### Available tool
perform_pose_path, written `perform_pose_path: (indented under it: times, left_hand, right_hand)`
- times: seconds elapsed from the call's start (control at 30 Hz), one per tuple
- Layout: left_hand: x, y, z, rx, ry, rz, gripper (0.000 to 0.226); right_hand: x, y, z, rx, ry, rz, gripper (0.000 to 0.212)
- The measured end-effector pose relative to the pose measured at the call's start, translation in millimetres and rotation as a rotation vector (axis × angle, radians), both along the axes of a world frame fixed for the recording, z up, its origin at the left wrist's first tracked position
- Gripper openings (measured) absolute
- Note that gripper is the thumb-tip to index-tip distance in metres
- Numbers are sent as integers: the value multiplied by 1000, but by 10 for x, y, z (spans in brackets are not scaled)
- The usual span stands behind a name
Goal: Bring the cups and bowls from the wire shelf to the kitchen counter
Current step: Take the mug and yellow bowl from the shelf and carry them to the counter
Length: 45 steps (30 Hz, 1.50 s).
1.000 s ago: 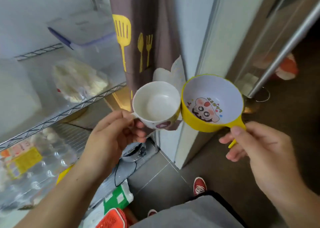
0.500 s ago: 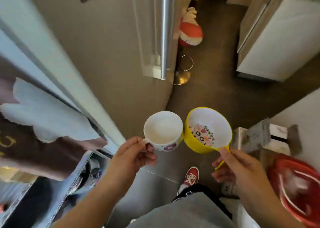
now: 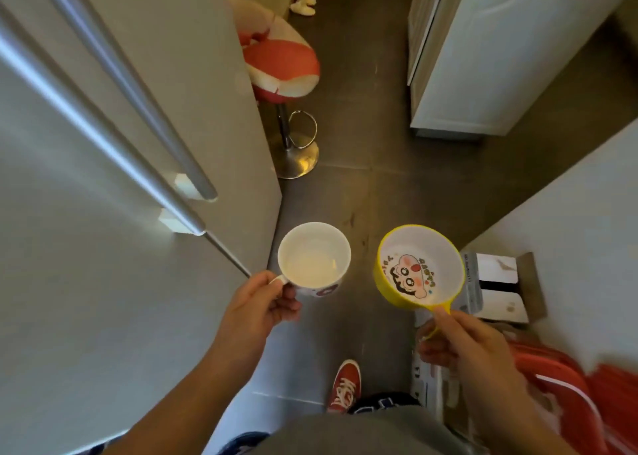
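Observation:
My left hand [image 3: 257, 304] grips the handle of a white cup [image 3: 313, 258] with a red print on its side; the cup is upright and looks empty. My right hand [image 3: 459, 340] pinches the short handle of a yellow bowl [image 3: 419, 266] with a white inside and a cartoon face; it tilts slightly toward me. Cup and bowl are held side by side above the floor, a small gap between them. Neither the wire shelf nor the kitchen counter top is in view.
A grey fridge [image 3: 114, 185] with two long metal handles fills the left. A red-and-white bar stool [image 3: 283, 64] stands ahead on the dark tile floor [image 3: 366, 116]. White cabinets [image 3: 490, 47] are at upper right, a cardboard box [image 3: 500, 289] and red basket [image 3: 559, 382] at right.
The view has swung away from the wire shelf and curtain to the fridge and the open floor. Both hands still hold the cup and bowl, now slightly farther apart.

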<state>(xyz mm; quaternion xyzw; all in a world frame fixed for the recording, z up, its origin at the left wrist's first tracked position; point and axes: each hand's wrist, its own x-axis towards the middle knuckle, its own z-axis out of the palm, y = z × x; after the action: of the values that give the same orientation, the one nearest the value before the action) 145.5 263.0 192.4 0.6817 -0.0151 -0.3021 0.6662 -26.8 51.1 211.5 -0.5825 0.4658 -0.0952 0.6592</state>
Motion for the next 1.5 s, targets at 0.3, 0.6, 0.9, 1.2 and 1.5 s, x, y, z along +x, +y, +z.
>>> perform_pose_path:
  times: [0.3,0.6,0.9,1.2,1.5]
  left_hand:
    - [635,-706,-112,172,-108,-32,28]
    - [1943,-1938,-425,115,13,-86,32]
    - [2899,-3722,-370,121,-2,-293,27]
    - [3393,-5661,-326,32,-22,-426,39]
    - [3806,-6932,-236,71,-54,-452,30]
  right_hand:
    - [841,-970,-201,-23,17,-33,34]
    - [1916,-2011,-358,-48,42,-131,36]
    - [2200,-2993,-304,-36,102,-333,34]
    - [2261,-4238,-526,13,169,-514,32]
    - [2724,-5693,-462,2,87,-508,30]
